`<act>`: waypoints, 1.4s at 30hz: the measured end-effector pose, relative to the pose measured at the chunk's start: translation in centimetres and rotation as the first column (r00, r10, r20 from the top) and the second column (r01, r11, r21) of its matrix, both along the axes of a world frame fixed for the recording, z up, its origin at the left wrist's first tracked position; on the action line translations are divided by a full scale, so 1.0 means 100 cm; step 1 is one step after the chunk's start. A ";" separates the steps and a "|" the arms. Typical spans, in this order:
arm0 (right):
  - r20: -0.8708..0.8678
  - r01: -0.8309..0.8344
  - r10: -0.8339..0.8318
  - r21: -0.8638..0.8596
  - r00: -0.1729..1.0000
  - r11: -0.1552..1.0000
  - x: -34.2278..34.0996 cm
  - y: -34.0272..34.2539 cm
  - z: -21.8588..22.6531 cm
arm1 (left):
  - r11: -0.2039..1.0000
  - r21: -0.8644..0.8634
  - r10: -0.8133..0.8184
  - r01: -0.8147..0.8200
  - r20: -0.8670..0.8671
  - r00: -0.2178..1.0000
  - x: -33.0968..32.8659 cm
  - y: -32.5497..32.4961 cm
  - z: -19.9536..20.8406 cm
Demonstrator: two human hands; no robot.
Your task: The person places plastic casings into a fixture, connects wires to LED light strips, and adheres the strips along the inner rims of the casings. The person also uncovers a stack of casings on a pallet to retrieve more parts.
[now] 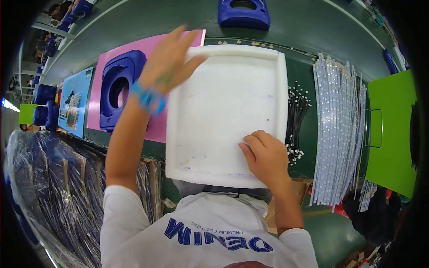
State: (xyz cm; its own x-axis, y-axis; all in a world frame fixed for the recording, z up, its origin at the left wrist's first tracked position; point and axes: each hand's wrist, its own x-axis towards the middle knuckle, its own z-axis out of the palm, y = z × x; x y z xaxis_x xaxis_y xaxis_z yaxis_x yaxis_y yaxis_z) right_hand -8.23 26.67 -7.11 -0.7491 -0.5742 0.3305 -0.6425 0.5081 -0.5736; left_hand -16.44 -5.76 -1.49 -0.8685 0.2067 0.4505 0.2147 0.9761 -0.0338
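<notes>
A shallow white foam tray (228,102) with a raised rim and a few small coloured marks lies before me. Over its far left corner hangs my left hand (169,64), slightly blurred, its fingers spread and nothing in them; a blue band circles that wrist. My right hand (267,157) rests palm down at the tray's near right, fingers curled and thumb close to the index finger. Whatever may be under those fingers is hidden. Beside my left forearm a blue plastic housing (109,82) with a round opening lies on a pink sheet (154,129).
Right of the tray lie black cables (296,118) with white connectors, then many white LED strips (335,129). A green panel (391,134) stands beyond. Another blue housing (243,20) sits at the far side. Plastic-wrapped bundles (58,178) fill the near left.
</notes>
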 end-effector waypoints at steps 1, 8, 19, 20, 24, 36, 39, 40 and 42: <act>0.004 0.006 -0.006 -0.005 1.000 1.000 0.000 0.002 0.000 | 0.996 -0.045 0.069 -0.070 -0.023 0.997 0.041 -0.001 0.010; -0.028 -0.021 0.020 -0.025 0.999 0.999 0.001 -0.004 -0.001 | 0.768 0.028 0.600 -0.640 0.320 0.734 0.150 -0.075 0.008; 0.361 0.255 -0.074 -0.484 0.930 0.837 -0.007 0.009 -0.017 | 0.950 -0.186 -0.222 0.252 0.169 0.960 0.129 -0.005 0.066; 0.444 0.320 -0.048 -0.562 0.895 0.762 -0.007 0.008 -0.011 | 0.925 -0.160 -0.313 0.346 0.197 0.929 0.126 0.006 0.055; 0.504 0.354 0.051 -0.671 0.862 0.651 -0.011 0.014 -0.022 | 0.770 -0.266 -0.489 0.580 0.336 0.805 0.110 0.035 0.018; 0.453 0.314 -0.009 -0.602 0.891 0.734 -0.012 0.012 -0.024 | 0.731 -0.175 -0.571 0.659 0.372 0.732 0.097 0.037 -0.008; 0.414 0.298 -0.055 -0.550 0.909 0.781 -0.011 0.014 -0.024 | 0.770 -0.105 -0.547 0.629 0.398 0.737 0.107 0.046 -0.008; 0.389 0.292 -0.074 -0.539 0.918 0.790 -0.009 0.014 -0.022 | 0.791 -0.069 -0.525 0.608 0.432 0.733 0.114 0.052 -0.002; 0.302 0.270 -0.102 -0.588 0.948 0.763 -0.006 0.011 -0.017 | 0.772 -0.002 -0.562 0.636 0.467 0.683 0.122 0.057 0.004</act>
